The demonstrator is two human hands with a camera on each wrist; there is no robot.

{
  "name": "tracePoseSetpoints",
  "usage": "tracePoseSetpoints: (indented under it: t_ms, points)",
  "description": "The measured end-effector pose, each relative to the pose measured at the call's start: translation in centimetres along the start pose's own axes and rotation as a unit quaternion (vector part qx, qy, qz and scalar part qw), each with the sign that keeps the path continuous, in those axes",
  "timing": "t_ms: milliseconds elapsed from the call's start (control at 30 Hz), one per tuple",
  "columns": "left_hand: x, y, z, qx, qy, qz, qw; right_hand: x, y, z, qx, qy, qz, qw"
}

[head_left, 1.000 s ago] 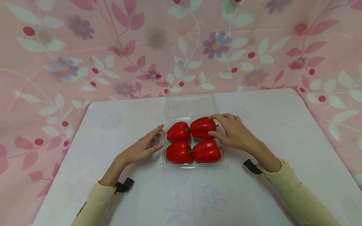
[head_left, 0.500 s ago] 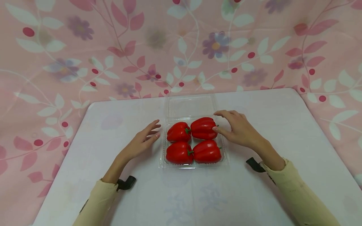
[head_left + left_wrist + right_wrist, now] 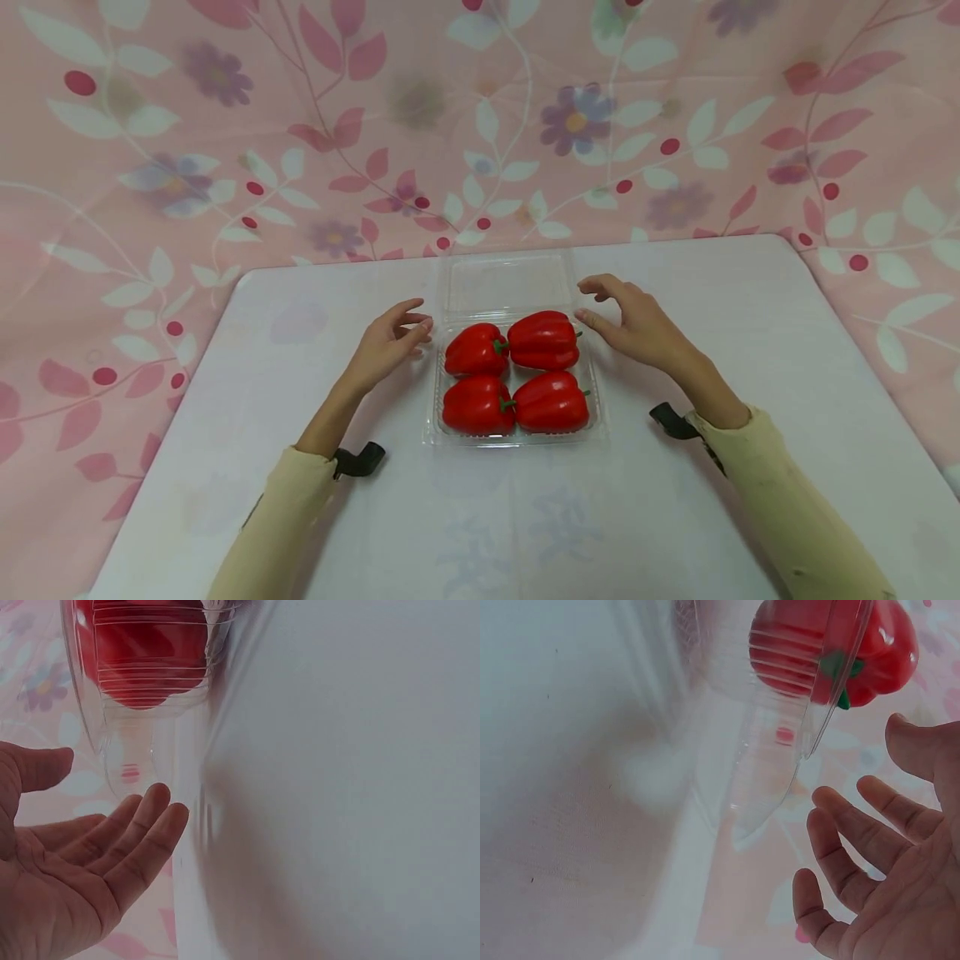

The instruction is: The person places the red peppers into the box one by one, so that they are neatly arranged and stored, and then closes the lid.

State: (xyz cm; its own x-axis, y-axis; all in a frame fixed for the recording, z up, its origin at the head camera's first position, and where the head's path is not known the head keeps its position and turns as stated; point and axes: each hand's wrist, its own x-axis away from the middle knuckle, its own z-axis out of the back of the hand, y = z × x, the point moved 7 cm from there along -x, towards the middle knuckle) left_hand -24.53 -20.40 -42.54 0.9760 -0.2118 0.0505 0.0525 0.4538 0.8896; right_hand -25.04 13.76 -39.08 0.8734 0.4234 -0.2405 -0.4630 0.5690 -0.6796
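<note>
Several red bell peppers with green stems fill a clear plastic clamshell box (image 3: 517, 441) in two rows. The back row has a left pepper (image 3: 472, 350) and a right pepper (image 3: 543, 340); in front lie another left pepper (image 3: 477, 407) and right pepper (image 3: 551, 402). The box's lid (image 3: 506, 283) is folded back flat behind it. My left hand (image 3: 384, 348) hovers by the back left side of the box, fingers relaxed and holding nothing. On the other side my right hand (image 3: 637, 325) hangs loosely bent, thumb and fingers apart, just right of the back right pepper.
The box stands on a white-covered table (image 3: 517, 533) with faint blue printed marks. Behind it hangs a pink floral cloth (image 3: 420, 125). A black wrist mount (image 3: 360, 460) sticks out at the left cuff and another black mount (image 3: 672, 422) at the right.
My right hand has let go of the back right pepper and drawn off to the right and back. My left hand has moved farther back along the box's left side. The peppers have stayed in place.
</note>
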Motion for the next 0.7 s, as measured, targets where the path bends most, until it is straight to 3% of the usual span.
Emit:
tracePoseSetpoints:
  t_ms: [200,500,700]
  points:
    - [-1.0,-0.1,-0.2,0.022,0.021,0.020,0.9993,-0.8,1.0,0.1,-0.012,0.011,-0.012,0.9998]
    - [-2.1,-0.2,-0.7,0.070,0.040,0.023,0.9965,-1.9,2.2,0.1,-0.035,0.028,-0.045,0.9980]
    - [-1.3,2.5,-0.7,0.108,0.045,0.047,0.9920,-2.5,3.1,-0.3,-0.049,0.016,-0.079,0.9955]
